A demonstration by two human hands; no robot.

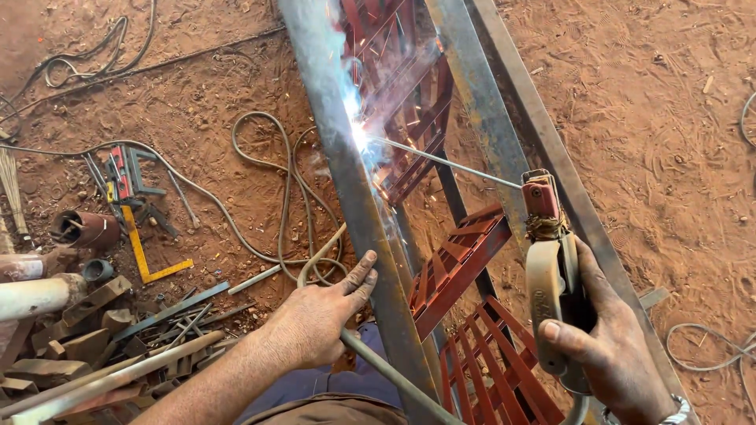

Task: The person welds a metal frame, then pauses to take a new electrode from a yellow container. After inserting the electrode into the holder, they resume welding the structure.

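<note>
Two hands are seen: the right hand is closed around the electrode holder, whose rod points up-left to the arc on the steel bar; the left hand, nearer, rests half-open against this bar.

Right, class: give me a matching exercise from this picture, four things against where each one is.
Things:
1. left hand
2. right hand
3. yellow square
4. sparks

Places:
A. on the ground at the left
B. at the tip of the rod
C. resting on the grey metal bar
D. gripping the rod holder

Pairs: 1-C, 2-D, 3-A, 4-B
</note>
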